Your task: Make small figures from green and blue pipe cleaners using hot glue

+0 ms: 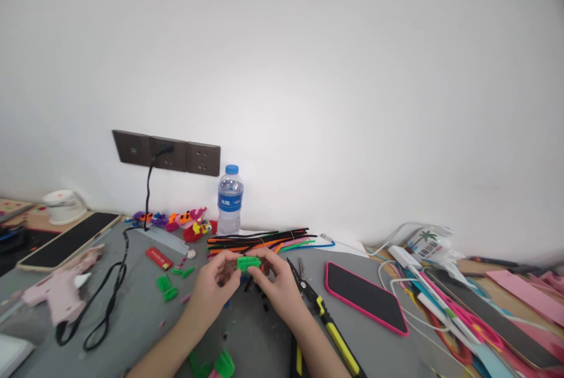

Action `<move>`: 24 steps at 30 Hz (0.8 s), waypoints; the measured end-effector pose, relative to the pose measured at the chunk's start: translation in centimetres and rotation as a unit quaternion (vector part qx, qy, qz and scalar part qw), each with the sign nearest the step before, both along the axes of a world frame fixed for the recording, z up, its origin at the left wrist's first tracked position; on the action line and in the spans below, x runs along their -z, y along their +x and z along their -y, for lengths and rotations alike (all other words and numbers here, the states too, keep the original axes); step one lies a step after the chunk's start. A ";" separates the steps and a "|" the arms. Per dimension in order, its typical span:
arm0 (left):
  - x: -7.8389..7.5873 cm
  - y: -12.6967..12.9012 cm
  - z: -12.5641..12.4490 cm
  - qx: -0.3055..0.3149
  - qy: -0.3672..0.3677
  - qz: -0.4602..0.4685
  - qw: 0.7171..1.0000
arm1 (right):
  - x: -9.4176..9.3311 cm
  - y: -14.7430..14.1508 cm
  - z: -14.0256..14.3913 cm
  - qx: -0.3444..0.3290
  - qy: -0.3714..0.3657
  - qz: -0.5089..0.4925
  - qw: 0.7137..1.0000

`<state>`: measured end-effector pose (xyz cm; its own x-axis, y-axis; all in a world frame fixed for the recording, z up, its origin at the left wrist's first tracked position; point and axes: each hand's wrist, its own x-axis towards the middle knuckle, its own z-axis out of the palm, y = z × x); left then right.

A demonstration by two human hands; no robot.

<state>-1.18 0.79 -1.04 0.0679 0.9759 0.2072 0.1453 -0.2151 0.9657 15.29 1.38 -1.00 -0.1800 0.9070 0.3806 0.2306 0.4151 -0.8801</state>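
Pinching from both sides, the left hand (pixel 214 287) and the right hand (pixel 277 284) meet over the grey table (pixel 247 337) and close their fingertips on a small green pipe-cleaner piece (pixel 249 263), which is lifted slightly off the surface and held between them at the middle of the head view, probably so that both thumbs can press and shape it. Just behind the hands lies a bundle of pipe cleaners (pixel 264 241) in black, orange, pink and green, laid flat and within easy reach as stock. To the right of the right hand, yellow-handled pliers (pixel 328 322) rest beside the wrist, apart from it, ready to hand. Further right a phone in a pink case (pixel 365 297) lies face up, out of the working space. Left of the left hand, small green scraps (pixel 166 287) sit loose on the table, and more green pieces (pixel 222 364) lie near the forearms. A pink glue gun (pixel 61 293) lies on its side at the far left, its black cord (pixel 108 301) running up to the wall socket (pixel 166 154). A water bottle (pixel 230 200) stands upright against the wall, with finished colourful figures (pixel 185 222) lined up beside it, set back from the work.
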 end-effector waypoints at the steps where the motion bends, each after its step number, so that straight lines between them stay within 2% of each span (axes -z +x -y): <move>1: 0.0 0.0 0.0 0.001 -0.002 0.000 1.000 | 0.0 0.0 0.0 0.001 -0.003 -0.001 1.000; 10: 0.5 -0.2 -0.1 0.010 -0.017 -0.009 1.000 | 0.4 0.0 -0.1 -0.006 -0.031 -0.024 0.999; 24: 0.5 -0.2 -0.2 0.007 -0.007 -0.005 1.000 | 0.2 -0.1 -0.1 -0.011 -0.032 -0.030 0.999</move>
<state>-1.35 0.98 -1.59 0.0832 0.9777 0.1927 0.1517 -0.2035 0.9672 15.20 1.44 -1.22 -0.1787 0.9260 0.3326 0.1684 0.3618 -0.9169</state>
